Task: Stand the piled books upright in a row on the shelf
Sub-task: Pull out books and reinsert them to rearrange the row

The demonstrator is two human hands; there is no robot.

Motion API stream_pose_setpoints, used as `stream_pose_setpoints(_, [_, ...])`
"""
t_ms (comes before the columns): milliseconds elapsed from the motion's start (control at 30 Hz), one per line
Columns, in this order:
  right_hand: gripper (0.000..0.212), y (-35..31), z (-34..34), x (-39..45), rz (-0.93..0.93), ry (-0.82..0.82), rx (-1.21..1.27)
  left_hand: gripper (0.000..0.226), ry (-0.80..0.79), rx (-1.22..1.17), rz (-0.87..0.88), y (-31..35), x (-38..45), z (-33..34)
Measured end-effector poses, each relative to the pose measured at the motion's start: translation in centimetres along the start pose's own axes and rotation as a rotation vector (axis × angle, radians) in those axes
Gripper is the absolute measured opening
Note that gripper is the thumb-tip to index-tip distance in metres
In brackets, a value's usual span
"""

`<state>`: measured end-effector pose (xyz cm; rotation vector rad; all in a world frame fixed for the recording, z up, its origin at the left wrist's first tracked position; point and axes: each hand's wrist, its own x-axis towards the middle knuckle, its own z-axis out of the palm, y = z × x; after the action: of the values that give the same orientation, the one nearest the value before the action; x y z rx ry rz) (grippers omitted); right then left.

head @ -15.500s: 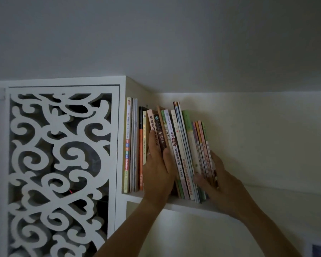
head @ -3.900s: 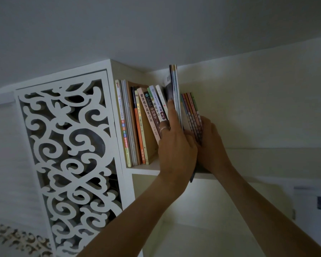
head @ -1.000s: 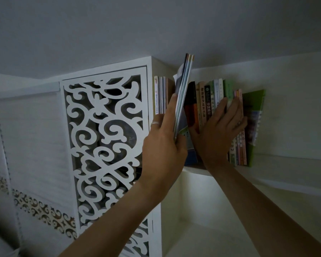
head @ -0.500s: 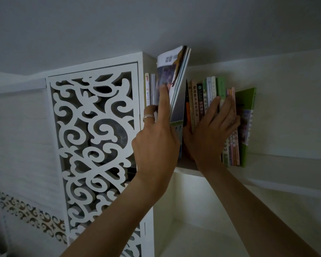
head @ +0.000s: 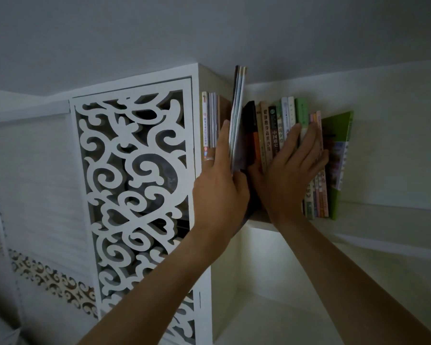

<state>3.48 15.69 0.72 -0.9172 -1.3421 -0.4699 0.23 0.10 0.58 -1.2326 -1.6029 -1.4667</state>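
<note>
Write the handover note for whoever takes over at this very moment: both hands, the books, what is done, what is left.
Left hand: gripping a thin stack of tall books, being slid into a gap in the row.
Right hand: spread flat against the standing books, holding them to the right.
Done: most books stand on the shelf; a few sit left of the gap.
Left: seat the stack, straighten the leaning green book.

Chinese characters on tan book spine (head: 266,135): 健康瘦身蔬果汁, last part unsure. On dark brown spine (head: 274,139): 中国通史. On pale green spine (head: 280,130): 朝花夕拾. On white spine (head: 287,120): one character, 儿, rest hidden under right hand (head: 288,175). Vertical coloured print on leftmost white spine (head: 204,125), too small to read. Small print on green book cover (head: 340,155) and on thin spines (head: 317,195), blurred, unreadable.
</note>
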Motion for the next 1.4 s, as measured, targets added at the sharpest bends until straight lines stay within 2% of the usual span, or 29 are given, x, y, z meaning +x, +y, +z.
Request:
stream_pose_setpoints(200, [0.097, 0.2, -0.2, -0.2, -0.039, -0.058, 0.004, 0.077, 0.023, -0.096, -0.111, -3.1, 1.4, 3.8])
stream_pose_setpoints(400, [0.097, 0.2, -0.3, -0.3, -0.066, -0.086, 0.024, 0.068, -0.019, -0.144, -0.027, -5.1, 2.9, 7.2])
stream_pose_setpoints(533, [0.081, 0.4, -0.7, -0.3, -0.08, -0.057, 0.067, 0.068, -0.003, -0.189, 0.0, -5.6, 3.0, 8.7])
stream_pose_setpoints(633, [0.076, 0.9, -1.5, -0.5, -0.128, -0.13, 0.078, 0.073, -0.014, -0.242, 0.006, -5.9, 3.0, 9.7])
stream_pose_setpoints(733, [0.071, 2.7, -3.0, 0.1, -0.204, -0.182, 0.106, 0.066, 0.016, -0.238, 0.041, -6.5, 3.0, 10.2])
stream_pose_setpoints(833, [0.071, 5.9, -4.3, 1.4, -0.084, -0.019, 0.099, 0.066, 0.067, -0.155, 0.117, -7.2, 3.0, 10.9])
stream_pose_setpoints(900, [0.081, 8.4, -4.3, 1.8, 0.082, -0.001, 0.148, 0.066, 0.082, -0.102, 0.16, -7.5, 3.0, 11.2])
stream_pose_setpoints(967, [0.09, 9.9, -4.5, 2.1, 0.265, -0.137, 0.33, 0.065, 0.096, -0.083, 0.197, -7.6, 3.2, 11.5])
stream_pose_setpoints(1033, [0.083, 10.3, -5.1, 2.2, 0.423, -0.382, 0.545, 0.063, 0.1, -0.092, 0.208, -7.6, 3.1, 11.7])
stream_pose_setpoints(1067, [0.075, 10.2, -5.2, 2.1, 0.44, -0.534, 0.608, 0.061, 0.092, -0.105, 0.202, -7.5, 3.0, 11.7])
stream_pose_setpoints(1133, [0.061, 9.7, -5.0, 1.7, 0.298, -0.716, 0.597, 0.059, 0.077, -0.122, 0.191, -7.6, 2.9, 11.7])
stream_pose_setpoints(1233, [0.06, 9.3, -4.5, 1.5, 0.136, -0.761, 0.584, 0.061, 0.08, -0.126, 0.206, -7.7, 2.9, 11.5])
stream_pose_setpoints(1400, [0.079, 10.2, -4.6, 1.8, 0.068, -0.792, 0.622, 0.066, 0.108, -0.071, 0.279, -7.2, 2.9, 11.1])
